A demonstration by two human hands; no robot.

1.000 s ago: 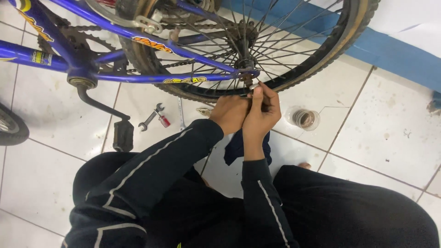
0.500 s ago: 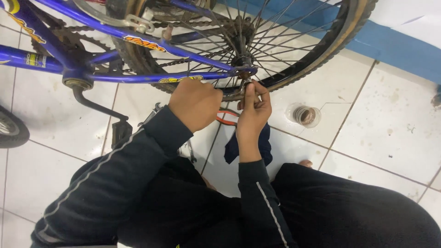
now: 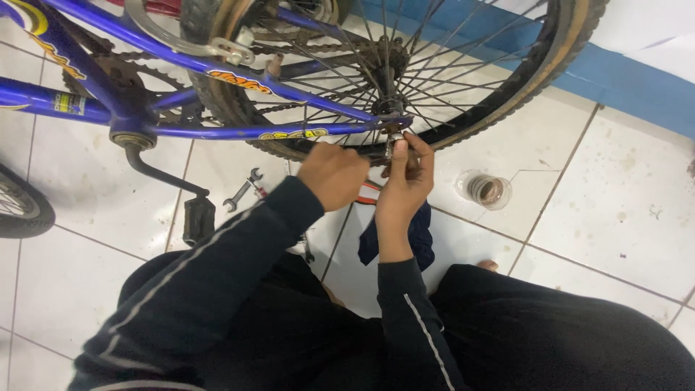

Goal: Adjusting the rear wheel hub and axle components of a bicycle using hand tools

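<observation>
Right hand [image 3: 405, 177] at rear axle end [image 3: 394, 141] of blue bicycle [image 3: 217, 130], fingertips pinched on small metal axle part, directly above palm. Axle axis points toward camera. Left hand [image 3: 333, 174] loosely curled, just left, grip contents not discernible. Right nearer.

white tiled floor [image 3: 601, 217] with dark grout meets a blue wall base [image 3: 637, 80].

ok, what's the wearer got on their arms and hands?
Both hands are bare: no gloves, rings or watch visible. The left hand and right hand come out of long dark sleeves, snug at the wrist, each with a thin pale stripe along the arm.
</observation>
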